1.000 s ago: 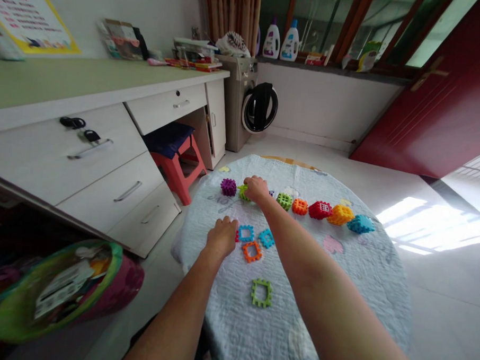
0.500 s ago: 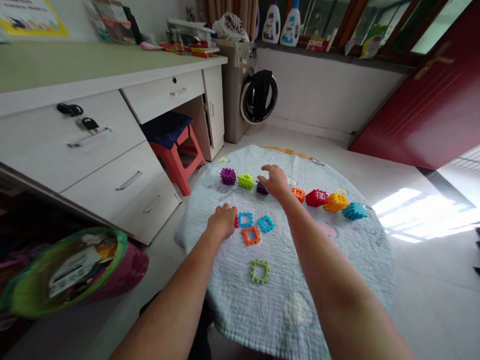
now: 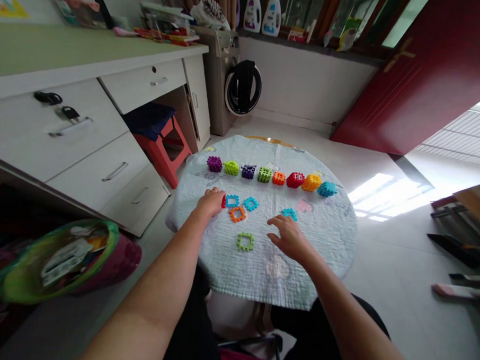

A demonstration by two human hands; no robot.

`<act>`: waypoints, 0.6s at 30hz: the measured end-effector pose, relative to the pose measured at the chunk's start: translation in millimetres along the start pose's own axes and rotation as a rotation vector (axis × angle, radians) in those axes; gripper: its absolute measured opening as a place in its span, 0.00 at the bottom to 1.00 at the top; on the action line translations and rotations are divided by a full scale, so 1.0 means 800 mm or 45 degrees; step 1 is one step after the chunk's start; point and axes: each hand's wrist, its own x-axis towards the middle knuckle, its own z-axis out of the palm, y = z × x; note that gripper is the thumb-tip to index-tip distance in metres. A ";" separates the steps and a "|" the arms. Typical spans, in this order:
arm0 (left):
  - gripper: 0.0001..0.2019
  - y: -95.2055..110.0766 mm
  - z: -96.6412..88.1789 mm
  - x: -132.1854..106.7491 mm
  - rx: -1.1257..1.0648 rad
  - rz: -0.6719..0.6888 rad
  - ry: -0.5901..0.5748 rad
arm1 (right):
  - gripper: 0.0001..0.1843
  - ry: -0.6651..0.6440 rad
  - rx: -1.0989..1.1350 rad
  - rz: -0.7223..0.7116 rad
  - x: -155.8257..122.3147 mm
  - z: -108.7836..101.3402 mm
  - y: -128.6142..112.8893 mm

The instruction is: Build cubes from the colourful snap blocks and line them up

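A washing machine (image 3: 220,89) and a red door (image 3: 435,77) stand beyond a round worktop, which is covered by a pale, wrinkled cloth (image 3: 312,257). Towards its far edge runs a row of eight knobbly toy blocks, from a purple block (image 3: 214,164) at the left end to a blue block (image 3: 327,189) near the right edge. Near the left edge, the left hand (image 3: 211,201) rests over a red piece (image 3: 223,201) that is mostly hidden; whether it grips the piece cannot be told. The right hand (image 3: 287,232) is loosely spread, thumb apart, with nothing visible between thumb and fingers, just beside a partly covered blue toothed piece (image 3: 290,211) right of the worktop's middle. Between the hands lie two blue square frames (image 3: 238,201), an orange frame (image 3: 237,221) and, closer to the near edge, a green frame (image 3: 245,248). A hand pressing and sliding could drag the loose cloth and unsettle the row, the end blocks perhaps first. The frames sit so close together that their teeth could catch, so lifting one might pull its neighbour askew. A careless sweep of the left wrist could push the red piece towards the left edge and onto the floor
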 end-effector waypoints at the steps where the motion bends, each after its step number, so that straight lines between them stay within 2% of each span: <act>1: 0.17 0.000 0.002 0.001 0.000 -0.002 0.009 | 0.15 -0.021 0.014 -0.003 -0.006 0.010 -0.005; 6: 0.21 -0.003 0.009 0.005 -0.004 -0.023 0.030 | 0.16 -0.153 -0.028 -0.015 -0.007 0.046 -0.017; 12: 0.25 -0.004 0.010 0.008 0.013 -0.036 0.039 | 0.23 -0.128 -0.057 -0.106 0.004 0.058 -0.032; 18: 0.24 0.000 0.006 0.006 0.070 -0.031 0.028 | 0.22 -0.167 -0.064 -0.145 0.008 0.069 -0.046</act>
